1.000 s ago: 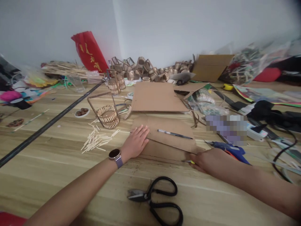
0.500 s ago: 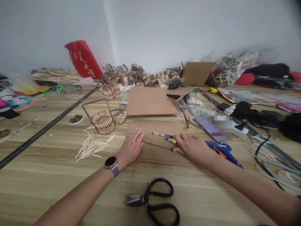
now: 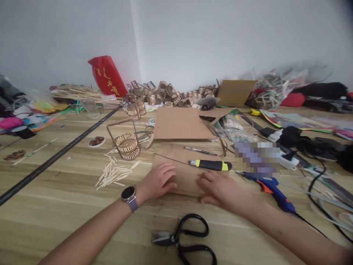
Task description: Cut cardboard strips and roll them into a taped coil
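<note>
My left hand (image 3: 161,180) rests at the left edge of a brown cardboard sheet (image 3: 184,180), fingers stretched and thumb apart, holding nothing visible. Above the sheet's right side is my right hand (image 3: 222,189), slightly smeared, its fingers loosely bent and apart from the thumb with nothing seen between them. A yellow-and-black utility knife (image 3: 212,165) lies just beyond the right hand. Behind the knife lies a pen (image 3: 200,151). One thin dark strip (image 3: 172,159) runs slantwise over the cardboard. Black-handled scissors (image 3: 176,239) lie open in front of both hands.
Left of the cardboard stand a small bamboo basket (image 3: 127,147), loose short sticks (image 3: 113,176) and a bowl of brown beads (image 3: 96,141). A blue glue gun (image 3: 275,191) with its cord lies right. Another cardboard piece (image 3: 182,123) and many small baskets (image 3: 171,94) are behind.
My right hand has let go of the utility knife, which now lies on the cardboard, and has drawn back toward me. My left hand has also shifted slightly nearer. The view has tilted a little.
</note>
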Available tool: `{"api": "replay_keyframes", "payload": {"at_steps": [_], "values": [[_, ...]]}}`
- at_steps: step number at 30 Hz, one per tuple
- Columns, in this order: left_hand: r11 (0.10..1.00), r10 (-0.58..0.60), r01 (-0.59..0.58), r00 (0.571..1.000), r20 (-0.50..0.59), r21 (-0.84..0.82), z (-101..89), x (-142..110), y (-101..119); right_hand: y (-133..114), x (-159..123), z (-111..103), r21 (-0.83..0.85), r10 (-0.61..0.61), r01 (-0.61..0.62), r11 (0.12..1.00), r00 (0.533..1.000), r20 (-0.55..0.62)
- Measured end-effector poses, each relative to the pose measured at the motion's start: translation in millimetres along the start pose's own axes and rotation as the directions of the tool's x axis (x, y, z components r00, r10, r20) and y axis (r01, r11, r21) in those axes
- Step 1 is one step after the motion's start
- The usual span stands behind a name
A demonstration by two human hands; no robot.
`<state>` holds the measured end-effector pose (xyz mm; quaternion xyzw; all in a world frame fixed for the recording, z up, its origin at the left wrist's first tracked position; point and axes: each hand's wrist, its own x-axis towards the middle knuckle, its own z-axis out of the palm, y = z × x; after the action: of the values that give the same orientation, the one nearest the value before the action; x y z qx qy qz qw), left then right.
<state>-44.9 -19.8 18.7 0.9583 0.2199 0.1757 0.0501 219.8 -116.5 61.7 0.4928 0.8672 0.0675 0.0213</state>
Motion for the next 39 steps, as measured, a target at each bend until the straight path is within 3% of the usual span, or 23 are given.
{"api": "replay_keyframes", "payload": {"at_steps": [4,8,11,14,19,23,28,32,35,39], "values": [[0.996,0.078,-0.086,0.976,0.201,0.034,-6.0,-8.2,1.5,-6.9,-17.4,30.1,-0.107,-0.034,0.025,0.994,0.996,-0.077],[0.991,0.064,-0.089,0.971,0.229,0.099,-12.1,-3.6,10.9,-4.2,-16.6,44.7,-0.310,-0.175,0.107,0.945,0.964,-0.199],[0.976,-0.028,-0.029,0.967,0.254,0.218,-24.5,6.1,21.4,2.1,-10.7,29.2,-0.283,-0.182,0.127,0.951,0.967,-0.179],[0.960,-0.127,0.055,0.959,0.253,0.275,-41.1,17.6,23.8,12.3,-2.0,5.9,-0.124,-0.078,0.068,0.990,0.994,-0.078],[0.969,-0.100,0.023,0.948,0.303,0.248,-58.0,37.7,3.5,30.1,13.9,-10.2,0.125,0.008,-0.013,0.992,0.999,0.038],[0.966,-0.097,0.008,0.938,0.334,0.258,-56.2,46.6,-7.6,36.9,20.5,0.0,0.039,-0.001,0.003,0.999,1.000,-0.030],[0.949,-0.154,0.065,0.950,0.272,0.309,-46.6,42.2,-3.5,34.1,19.0,24.3,-0.071,0.024,-0.033,0.997,0.993,-0.117],[0.948,-0.163,0.094,0.964,0.210,0.303,-40.4,36.9,-1.3,28.8,17.1,37.3,-0.174,-0.015,-0.047,0.984,0.942,-0.336],[0.948,-0.176,0.120,0.969,0.172,0.294,-37.6,35.2,-1.3,26.4,16.7,35.6,-0.063,0.033,-0.063,0.996,0.916,-0.400],[0.942,-0.196,0.136,0.965,0.176,0.305,-34.6,31.4,1.6,20.8,13.0,22.7,0.159,0.169,-0.130,0.979,0.949,-0.265]]}}
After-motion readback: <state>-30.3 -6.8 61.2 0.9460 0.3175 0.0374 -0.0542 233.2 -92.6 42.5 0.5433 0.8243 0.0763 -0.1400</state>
